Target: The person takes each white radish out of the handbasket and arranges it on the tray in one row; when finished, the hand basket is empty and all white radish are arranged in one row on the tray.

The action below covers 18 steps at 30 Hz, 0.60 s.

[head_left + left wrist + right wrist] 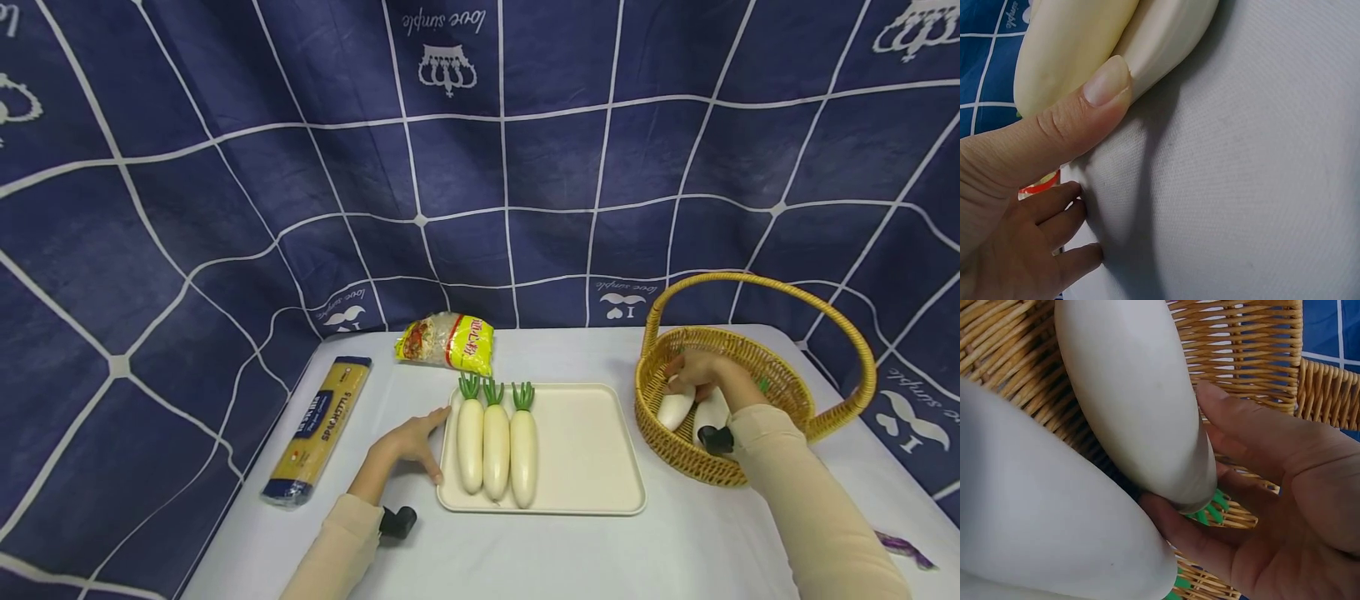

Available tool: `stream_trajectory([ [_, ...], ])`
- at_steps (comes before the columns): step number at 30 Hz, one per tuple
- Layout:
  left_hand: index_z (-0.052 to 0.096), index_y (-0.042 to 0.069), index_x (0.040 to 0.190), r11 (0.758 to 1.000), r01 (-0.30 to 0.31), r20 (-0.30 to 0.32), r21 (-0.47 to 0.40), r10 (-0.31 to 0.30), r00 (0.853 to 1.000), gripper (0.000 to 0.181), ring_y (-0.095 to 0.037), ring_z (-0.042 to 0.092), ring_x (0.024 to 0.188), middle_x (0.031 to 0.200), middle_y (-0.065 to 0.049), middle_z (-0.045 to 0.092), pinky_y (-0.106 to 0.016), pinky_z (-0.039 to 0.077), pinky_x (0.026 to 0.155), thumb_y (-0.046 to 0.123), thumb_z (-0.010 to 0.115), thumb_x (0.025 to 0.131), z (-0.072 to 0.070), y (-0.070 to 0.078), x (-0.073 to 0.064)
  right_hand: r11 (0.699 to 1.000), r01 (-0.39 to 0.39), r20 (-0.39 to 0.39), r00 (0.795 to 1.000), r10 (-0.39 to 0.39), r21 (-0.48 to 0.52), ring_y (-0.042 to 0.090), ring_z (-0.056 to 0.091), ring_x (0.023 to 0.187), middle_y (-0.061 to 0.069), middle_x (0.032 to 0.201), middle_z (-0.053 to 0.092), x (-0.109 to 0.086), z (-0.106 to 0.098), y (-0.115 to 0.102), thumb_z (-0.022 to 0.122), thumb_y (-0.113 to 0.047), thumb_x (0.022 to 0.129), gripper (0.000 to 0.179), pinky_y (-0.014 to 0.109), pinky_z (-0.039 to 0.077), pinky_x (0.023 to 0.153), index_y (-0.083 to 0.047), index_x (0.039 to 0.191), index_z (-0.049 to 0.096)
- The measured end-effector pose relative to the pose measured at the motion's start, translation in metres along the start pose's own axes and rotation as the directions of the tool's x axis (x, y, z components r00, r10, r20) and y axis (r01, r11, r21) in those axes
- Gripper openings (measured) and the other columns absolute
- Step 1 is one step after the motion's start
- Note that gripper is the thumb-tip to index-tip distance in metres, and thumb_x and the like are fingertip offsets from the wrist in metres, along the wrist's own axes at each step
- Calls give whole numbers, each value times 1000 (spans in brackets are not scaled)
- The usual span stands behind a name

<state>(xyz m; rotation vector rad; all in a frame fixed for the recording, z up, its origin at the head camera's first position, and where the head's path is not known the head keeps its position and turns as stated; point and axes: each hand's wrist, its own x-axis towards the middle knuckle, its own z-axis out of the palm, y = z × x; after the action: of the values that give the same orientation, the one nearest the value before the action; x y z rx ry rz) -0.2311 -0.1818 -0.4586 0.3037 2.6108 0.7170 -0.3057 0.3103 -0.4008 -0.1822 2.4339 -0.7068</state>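
Three white radishes (497, 454) with green tops lie side by side on the left part of a cream tray (585, 450). My left hand (412, 442) is at the tray's left edge, fingers loosely spread; in the left wrist view its thumb (1107, 84) touches the rim beside a radish (1072, 50). Inside the wicker basket (701, 467) on the right, my right hand (697, 372) grips a white radish (1138, 394) near its green-topped end, thumb on one side and fingers on the other. Another white radish (1054, 506) lies close beside it.
A spaghetti pack (318, 429) lies at the table's left, and a yellow food bag (447, 342) behind the tray. The basket's tall handle (757, 279) arches over it. A purple item (905, 548) lies at the right edge. A blue patterned cloth (555, 167) hangs behind.
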Motion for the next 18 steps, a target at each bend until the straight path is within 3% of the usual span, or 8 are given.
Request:
stream_trajectory([
  [18,32,5,146,1000,-3,1,2,3,1000,120,-36,28,138,150,-18,30,-49,24,113,15,93,44,0,1,-1,997,1,-62,998,3,72,21,59,76,17,94,58,0,3,3,69,-17,84,50,35,57,64,14,119,50],
])
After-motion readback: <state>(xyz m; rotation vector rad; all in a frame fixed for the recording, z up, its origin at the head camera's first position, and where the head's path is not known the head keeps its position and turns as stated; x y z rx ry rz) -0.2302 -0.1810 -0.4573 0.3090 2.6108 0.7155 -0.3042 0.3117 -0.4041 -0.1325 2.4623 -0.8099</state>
